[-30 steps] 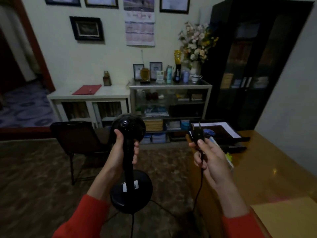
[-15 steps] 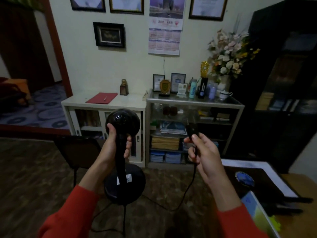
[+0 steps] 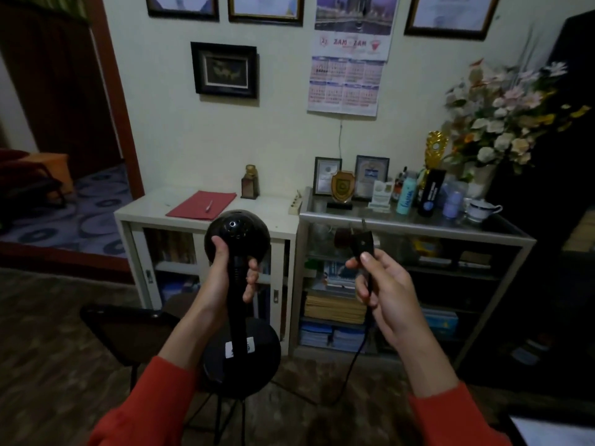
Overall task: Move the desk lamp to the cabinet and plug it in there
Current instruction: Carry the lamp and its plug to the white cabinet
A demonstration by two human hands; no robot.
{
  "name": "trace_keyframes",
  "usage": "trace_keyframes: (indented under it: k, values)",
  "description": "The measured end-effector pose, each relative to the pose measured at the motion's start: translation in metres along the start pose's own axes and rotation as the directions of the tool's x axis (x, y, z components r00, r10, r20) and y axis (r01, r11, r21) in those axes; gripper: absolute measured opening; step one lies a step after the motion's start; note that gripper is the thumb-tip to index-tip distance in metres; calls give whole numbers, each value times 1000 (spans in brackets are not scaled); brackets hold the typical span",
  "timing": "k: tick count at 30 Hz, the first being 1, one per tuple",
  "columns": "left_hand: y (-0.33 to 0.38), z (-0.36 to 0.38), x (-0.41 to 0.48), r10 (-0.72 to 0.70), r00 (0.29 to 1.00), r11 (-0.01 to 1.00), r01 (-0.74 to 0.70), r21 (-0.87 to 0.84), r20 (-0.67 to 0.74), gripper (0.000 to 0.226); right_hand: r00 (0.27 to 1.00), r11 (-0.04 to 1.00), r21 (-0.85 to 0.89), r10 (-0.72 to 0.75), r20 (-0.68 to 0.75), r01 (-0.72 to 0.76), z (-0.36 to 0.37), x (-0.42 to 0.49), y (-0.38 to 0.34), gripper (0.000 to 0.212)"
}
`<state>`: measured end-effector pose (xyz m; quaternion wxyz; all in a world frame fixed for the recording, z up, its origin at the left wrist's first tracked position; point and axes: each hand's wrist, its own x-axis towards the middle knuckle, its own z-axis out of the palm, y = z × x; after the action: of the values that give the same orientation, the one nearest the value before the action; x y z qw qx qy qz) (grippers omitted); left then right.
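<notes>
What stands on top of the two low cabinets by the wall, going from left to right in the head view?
Red folder → small brown bottle → white power strip → shield plaque → teal bottle → white cup.

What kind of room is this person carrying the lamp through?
Probably a small office, perhaps in a home. Framed certificates and a wall calendar hang on the wall, plaques and a trophy stand on a glass shelf unit stacked with papers, and a red folder lies on a white cabinet.
</notes>
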<state>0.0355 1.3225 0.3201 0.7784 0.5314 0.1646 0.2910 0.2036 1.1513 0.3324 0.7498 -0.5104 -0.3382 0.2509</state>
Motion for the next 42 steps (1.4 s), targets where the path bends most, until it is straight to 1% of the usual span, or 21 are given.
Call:
trace_keyframes:
  k: [6,13,16,20,23,27,31,38,42]
  values:
    - [14,-34,108,12,1000,1000,-12,16,4,72,1000,1000,26,-9,-5,9,13,101,21,21]
    - [23,-64,243,-3,997,999,6,42,-75,75,999,999,50,-18,48,15,18,231,53,25]
    - [25,-75,295,21,997,999,-17,43,-81,75,997,999,43,-23,77,20,15,289,69,19]
    - [36,-80,368,17,992,997,-8,71,-128,75,996,999,53,-12,83,8,12,368,83,17]
    - [39,-87,423,68,988,994,-55,95,-140,75,993,997,70,-22,112,15,9,422,93,18]
    - [35,-102,487,61,980,995,-45,86,-189,76,996,998,61,1,85,-7,8,483,111,15]
    - [26,-123,550,42,972,999,-33,43,-230,75,994,999,44,18,107,-23,12,541,132,15]
    - [8,-162,652,4,975,1000,-2,11,-222,74,995,999,27,40,92,-43,20,637,180,13]
    - [2,-186,708,-6,979,1000,5,-4,-203,72,994,996,46,76,79,-79,29,692,211,15]
